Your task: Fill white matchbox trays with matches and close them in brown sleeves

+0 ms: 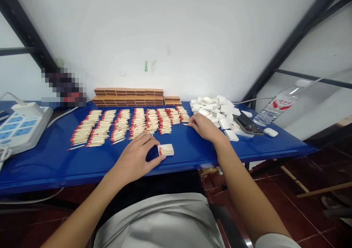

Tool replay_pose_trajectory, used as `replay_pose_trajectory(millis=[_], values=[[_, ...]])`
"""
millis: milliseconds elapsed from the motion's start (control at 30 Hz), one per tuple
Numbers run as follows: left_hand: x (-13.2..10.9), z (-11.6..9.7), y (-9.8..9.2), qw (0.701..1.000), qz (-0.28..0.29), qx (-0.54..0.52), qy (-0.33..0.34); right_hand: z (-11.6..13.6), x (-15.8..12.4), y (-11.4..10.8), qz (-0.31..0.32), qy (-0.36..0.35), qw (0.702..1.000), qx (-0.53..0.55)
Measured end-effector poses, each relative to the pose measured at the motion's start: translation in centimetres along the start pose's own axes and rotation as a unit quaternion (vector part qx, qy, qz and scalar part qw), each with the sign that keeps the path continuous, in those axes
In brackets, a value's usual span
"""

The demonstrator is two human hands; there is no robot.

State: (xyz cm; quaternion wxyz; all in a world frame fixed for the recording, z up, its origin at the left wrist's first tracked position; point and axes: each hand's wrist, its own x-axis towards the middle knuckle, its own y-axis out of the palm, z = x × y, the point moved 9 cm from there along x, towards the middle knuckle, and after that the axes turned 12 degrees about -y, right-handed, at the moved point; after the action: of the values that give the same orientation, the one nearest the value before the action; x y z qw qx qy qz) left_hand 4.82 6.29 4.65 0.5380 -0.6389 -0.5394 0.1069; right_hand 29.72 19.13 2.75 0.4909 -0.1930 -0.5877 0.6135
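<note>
A small white matchbox tray (171, 150) with some red-tipped matches in it rests near the table's front edge. My left hand (136, 155) grips its left end between thumb and fingers. Farther right, my right hand (202, 126) pinches a match (184, 124), whose red head points left. That hand lies just below the rightmost match pile (183, 114) and beside a heap of white trays (217, 108). Several rows of matches (137, 123) spread across the table to the left, heads mostly leftward.
Brown matchbox sleeves (128, 97) are stacked along the wall. A dark phone-like device (248, 123), a white earbud case (271, 132) and a water bottle (277, 105) are at the right. A power strip (24, 125) lies on the left. The blue table (189, 154) has a front edge close to me.
</note>
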Motion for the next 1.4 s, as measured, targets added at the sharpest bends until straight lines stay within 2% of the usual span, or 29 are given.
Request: replay_pose_trajectory(millis=[133, 267, 367, 433, 500, 600, 767, 933, 1100, 1200, 1400], values=[[0.0, 0.0, 0.0, 1.000, 0.003, 0.000, -0.002, 1.5, -0.5, -0.5, -0.015, -0.017, 1.000, 0.019], [0.0, 0.0, 0.0, 1.000, 0.002, 0.006, -0.003, 6.6, -2.1, -1.6, -0.034, -0.070, 0.993, 0.086], [0.0, -0.1, 0.0, 1.000, 0.003, 0.005, 0.000, 11.5, -3.4, -1.6, 0.008, -0.109, 0.985, 0.131], [0.1, -0.1, 0.0, 1.000, 0.004, 0.002, -0.002, 14.1, -4.1, -1.4, 0.027, -0.130, 0.984, 0.120], [0.1, -0.2, 0.0, 1.000, 0.005, 0.001, -0.003, 15.7, -4.4, -1.1, 0.036, -0.141, 0.985, 0.092], [0.0, -0.2, 0.1, 1.000, 0.007, 0.002, -0.002, 16.5, -4.4, -0.5, 0.046, -0.146, 0.986, 0.060], [0.0, -0.1, 0.0, 1.000, 0.007, 0.003, -0.002, 15.3, -4.2, -0.6, 0.052, -0.132, 0.985, 0.100], [-0.1, 0.0, 0.1, 1.000, 0.007, 0.003, -0.006, 10.4, -1.7, -1.9, 0.009, -0.095, 0.991, 0.096], [0.0, 0.1, 0.1, 1.000, 0.011, 0.003, -0.010, 6.5, 1.3, -0.6, 0.028, -0.096, 0.994, 0.043], [0.0, -0.1, 0.0, 1.000, 0.009, 0.003, -0.006, 5.6, 2.0, 0.2, 0.029, -0.093, 0.995, 0.037], [0.0, 0.1, -0.1, 1.000, 0.007, -0.006, -0.014, 5.5, 1.6, 0.3, 0.006, -0.084, 0.994, 0.065]])
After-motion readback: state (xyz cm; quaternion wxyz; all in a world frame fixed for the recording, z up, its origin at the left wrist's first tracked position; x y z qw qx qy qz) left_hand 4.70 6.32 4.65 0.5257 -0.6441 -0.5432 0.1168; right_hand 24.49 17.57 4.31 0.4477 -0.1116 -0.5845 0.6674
